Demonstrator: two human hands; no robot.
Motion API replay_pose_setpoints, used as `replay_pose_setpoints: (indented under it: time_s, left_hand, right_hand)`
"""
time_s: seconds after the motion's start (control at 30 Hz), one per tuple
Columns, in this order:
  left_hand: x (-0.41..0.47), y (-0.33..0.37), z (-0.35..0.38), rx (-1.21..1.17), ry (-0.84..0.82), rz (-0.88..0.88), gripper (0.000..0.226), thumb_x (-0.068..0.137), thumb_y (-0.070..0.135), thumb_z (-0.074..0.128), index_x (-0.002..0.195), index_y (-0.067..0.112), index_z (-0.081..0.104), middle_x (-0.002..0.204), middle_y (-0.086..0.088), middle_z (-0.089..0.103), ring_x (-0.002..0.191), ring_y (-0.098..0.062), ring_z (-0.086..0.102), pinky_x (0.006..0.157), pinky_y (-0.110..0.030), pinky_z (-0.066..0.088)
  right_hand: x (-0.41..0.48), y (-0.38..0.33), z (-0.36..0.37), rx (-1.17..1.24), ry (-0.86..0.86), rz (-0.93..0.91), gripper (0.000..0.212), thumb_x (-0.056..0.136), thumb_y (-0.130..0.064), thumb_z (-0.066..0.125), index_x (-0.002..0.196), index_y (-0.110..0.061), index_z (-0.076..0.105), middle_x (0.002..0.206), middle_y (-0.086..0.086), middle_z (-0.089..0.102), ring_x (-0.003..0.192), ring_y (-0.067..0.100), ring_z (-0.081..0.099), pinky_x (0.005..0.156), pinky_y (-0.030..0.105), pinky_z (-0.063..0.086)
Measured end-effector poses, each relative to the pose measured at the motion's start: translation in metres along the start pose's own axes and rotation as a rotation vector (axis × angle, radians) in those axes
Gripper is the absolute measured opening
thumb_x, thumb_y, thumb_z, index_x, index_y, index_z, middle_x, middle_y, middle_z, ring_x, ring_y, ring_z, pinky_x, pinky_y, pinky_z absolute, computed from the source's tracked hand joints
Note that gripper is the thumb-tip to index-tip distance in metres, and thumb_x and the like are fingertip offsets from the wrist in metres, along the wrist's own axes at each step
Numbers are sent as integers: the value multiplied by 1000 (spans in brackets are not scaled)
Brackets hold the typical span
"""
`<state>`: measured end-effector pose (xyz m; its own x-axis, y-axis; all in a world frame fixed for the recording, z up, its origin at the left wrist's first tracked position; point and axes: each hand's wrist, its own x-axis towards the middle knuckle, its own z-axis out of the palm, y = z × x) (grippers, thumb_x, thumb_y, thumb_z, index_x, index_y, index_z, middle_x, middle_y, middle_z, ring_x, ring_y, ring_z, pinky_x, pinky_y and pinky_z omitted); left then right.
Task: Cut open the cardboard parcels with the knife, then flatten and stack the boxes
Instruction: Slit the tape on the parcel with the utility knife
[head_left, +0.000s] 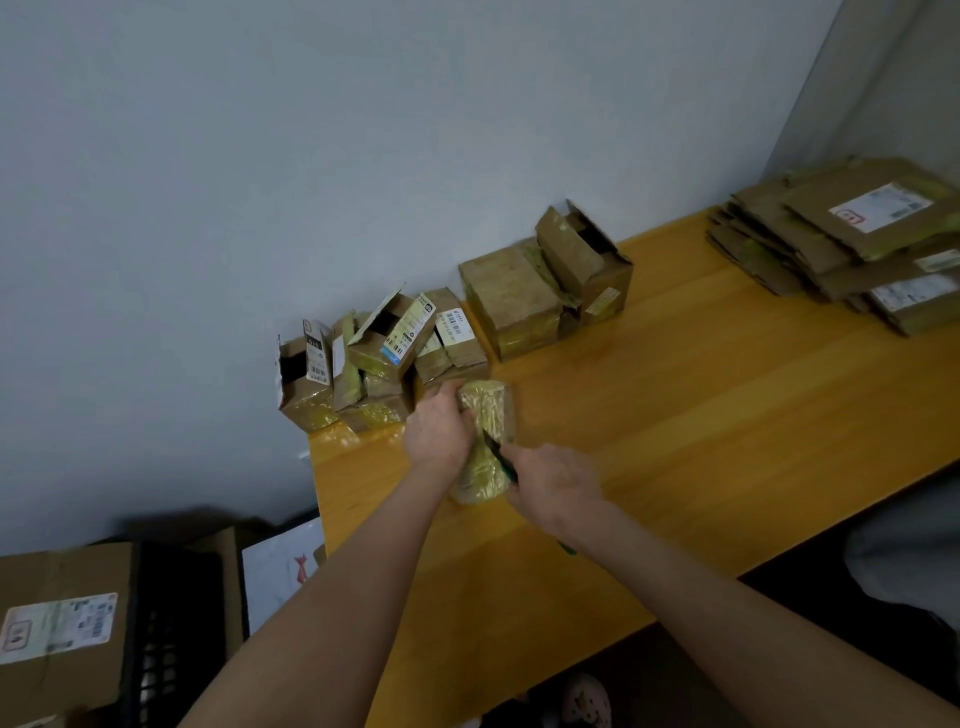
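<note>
Blade down: the knife (497, 453) meets the taped parcel (488, 410) on the wooden surface (675, 415)!
The left hand (439, 427) has its fingers curled round the parcel's left side. The right hand (553, 483) has its fingers clamped on the knife, tip touching the parcel's top. Opened boxes (384, 353) sit behind, and a flattened stack (841, 244) lies far right.

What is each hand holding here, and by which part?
The left hand grips the taped parcel by its left side. The right hand holds the knife by its handle, blade against the parcel.
</note>
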<state>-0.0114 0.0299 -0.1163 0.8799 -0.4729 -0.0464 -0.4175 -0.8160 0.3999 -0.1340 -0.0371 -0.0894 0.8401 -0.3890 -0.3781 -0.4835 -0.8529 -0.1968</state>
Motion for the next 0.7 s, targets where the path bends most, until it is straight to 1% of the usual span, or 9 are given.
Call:
replay_pose_setpoints:
  time_s: [0.07, 0.17, 0.23, 0.3, 0.37, 0.43, 0.5, 0.6, 0.7]
  left_hand:
    - [2, 2, 1, -1, -8, -3, 47, 92, 20, 61, 138, 21, 50, 124, -7, 64, 110, -30, 62, 85, -39, 50]
    - [6, 2, 0, 12, -8, -24, 45, 93, 16, 58, 137, 22, 50, 117, -8, 67, 106, -30, 63, 82, -38, 50]
    - [10, 2, -2, 31, -10, -21, 45, 94, 15, 56, 138, 21, 50, 116, -9, 67, 105, -30, 63, 81, -38, 50]
    - [13, -1, -3, 40, -9, -16, 44, 95, 14, 56, 138, 20, 50, 114, -8, 68, 103, -29, 63, 81, -37, 50]
    - [17, -8, -4, 49, -6, -23, 42, 96, 13, 56, 137, 21, 51, 112, -8, 68, 100, -27, 65, 77, -35, 50]
    - [20, -13, -4, 36, -10, -48, 42, 95, 13, 56, 136, 21, 51, 110, -9, 69, 99, -28, 65, 77, -35, 50]
    - [19, -15, -4, 33, -19, -43, 43, 95, 15, 56, 137, 21, 50, 111, -8, 68, 99, -29, 65, 78, -38, 51]
    - [13, -16, 1, 35, 17, 18, 44, 95, 18, 56, 139, 24, 47, 119, -6, 65, 100, -25, 65, 77, -35, 51]
    - [5, -20, 4, 33, 43, 69, 49, 97, 19, 54, 143, 27, 41, 131, -3, 59, 104, -20, 63, 72, -26, 43]
  right_hand:
    - [-2, 4, -1, 5, -14, -9, 29, 96, -19, 48, 124, -25, 52, 88, 3, 62, 75, 22, 57, 59, 30, 42]
    - [-10, 6, 1, 13, -62, -10, 28, 95, -18, 50, 122, -23, 55, 84, 2, 56, 73, 22, 54, 60, 30, 43]
    - [-14, 12, 1, 64, -79, -22, 30, 93, -21, 53, 123, -26, 57, 84, 0, 56, 74, 20, 56, 55, 27, 42]
    - [-17, 23, -1, 188, -50, -48, 36, 91, -28, 56, 127, -32, 56, 88, -2, 60, 73, 16, 54, 49, 23, 37]
    - [-17, 35, -1, 382, 32, -48, 42, 89, -33, 57, 130, -34, 54, 85, -5, 60, 67, 12, 51, 49, 22, 37]
    - [-9, 47, 5, 575, 164, 44, 42, 88, -33, 57, 130, -32, 54, 76, -8, 56, 61, 9, 50, 49, 23, 37]
    - [7, 59, 15, 659, 232, 172, 40, 93, -33, 54, 132, -29, 50, 78, -7, 56, 62, 10, 52, 50, 24, 39]
    - [34, 72, 31, 607, 154, 293, 39, 101, -29, 46, 140, -25, 42, 102, 3, 63, 75, 19, 56, 58, 31, 45]
    - [62, 87, 56, 471, 94, 396, 41, 101, -16, 43, 142, -20, 37, 104, 10, 61, 84, 28, 60, 61, 36, 47]
